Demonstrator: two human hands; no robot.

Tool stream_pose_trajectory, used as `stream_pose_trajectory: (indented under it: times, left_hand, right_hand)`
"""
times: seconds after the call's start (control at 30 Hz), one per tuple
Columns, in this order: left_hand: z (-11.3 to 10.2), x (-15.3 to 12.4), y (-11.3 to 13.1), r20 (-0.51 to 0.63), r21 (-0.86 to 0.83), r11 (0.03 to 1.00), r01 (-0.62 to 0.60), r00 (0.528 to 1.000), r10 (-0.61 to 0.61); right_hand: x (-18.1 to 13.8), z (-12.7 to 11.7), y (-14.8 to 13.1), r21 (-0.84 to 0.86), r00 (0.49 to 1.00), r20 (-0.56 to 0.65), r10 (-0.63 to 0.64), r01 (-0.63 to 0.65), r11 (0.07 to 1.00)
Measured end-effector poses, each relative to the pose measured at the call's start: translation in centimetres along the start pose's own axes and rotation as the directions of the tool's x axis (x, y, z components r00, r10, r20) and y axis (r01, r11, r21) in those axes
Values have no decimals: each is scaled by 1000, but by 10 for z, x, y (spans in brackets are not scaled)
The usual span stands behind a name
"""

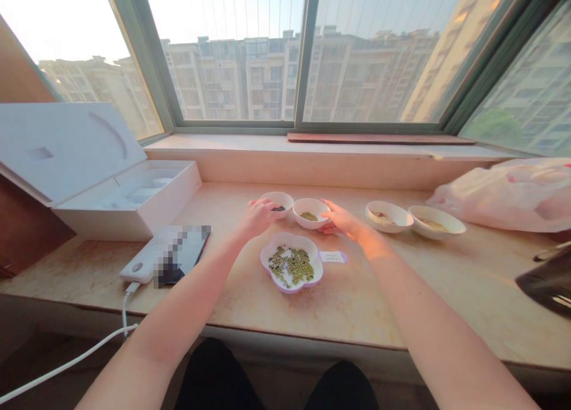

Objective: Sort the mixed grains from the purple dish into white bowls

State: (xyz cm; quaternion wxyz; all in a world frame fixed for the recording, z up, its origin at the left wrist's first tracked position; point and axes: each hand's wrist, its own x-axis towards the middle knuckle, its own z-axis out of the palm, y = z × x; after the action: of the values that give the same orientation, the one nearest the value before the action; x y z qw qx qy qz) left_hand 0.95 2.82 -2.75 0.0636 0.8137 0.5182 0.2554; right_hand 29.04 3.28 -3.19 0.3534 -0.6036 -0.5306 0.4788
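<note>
My left hand (261,215) is at the left side of a small white bowl (282,197) of dark beans, its curled fingers over the rim. My right hand (339,218) grips the right side of a second white bowl (311,203) holding green mung beans (308,216), with some fingers low beside its wall. These two bowls stand side by side, nearly touching. In front of them sits a flower-shaped, purple-edged dish (266,256) with mixed green and dark beans (294,265). A small white label (332,257) lies at the dish's right edge.
Two more white bowls (389,224) with small contents stand to the right. Farther right are a plastic bag (508,193) and a dark object (548,279). On the left are an open white box (173,184), a power bank (141,262), a phone (203,243) and a white cable (71,365).
</note>
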Motion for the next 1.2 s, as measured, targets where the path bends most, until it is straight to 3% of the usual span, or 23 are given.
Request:
stream_pose_trajectory:
  times: [0.1, 0.23, 0.57, 0.63, 0.73, 0.8, 0.93, 1.1, 1.2]
  left_hand:
    - [2, 2, -6, 67, 95, 994, -48, 997, 41]
    - [-2, 2, -11, 100, 100, 993, -67, 993, 57]
    - [-35, -26, 10, 266, 28, 995, -95, 960, 84]
    - [-37, -28, 15, 293, 14, 994, -111, 951, 102]
    - [-39, -30, 19, 310, 3, 992, -127, 943, 119]
    - [-40, -31, 24, 254, -2, 989, -145, 957, 141]
    - [-42, -37, 37, 117, 7, 980, -198, 974, 196]
    - [-43, -39, 38, 95, 77, 983, -166, 983, 159]
    - [-42, -38, 31, 167, 110, 978, -175, 974, 156]
  right_hand:
    - [2, 2, 1, 23, 998, 59, 5, -7, 1000]
    - [5, 6, 9, 64, 989, 112, -100, 93, 994]
    - [-2, 23, 8, -74, 997, -36, -72, 69, 995]
    - [-4, 21, 7, -210, 978, -138, -154, 123, 970]
    - [-14, 16, 2, -467, 879, -230, -417, 276, 840]
    - [-25, 14, -4, -567, 833, -205, -514, 327, 756]
    - [-46, 22, -13, -640, 837, -78, -542, 375, 671]
    - [-50, 33, -12, -689, 838, 97, -537, 446, 571]
    - [-45, 32, -10, -678, 855, 233, -463, 484, 554]
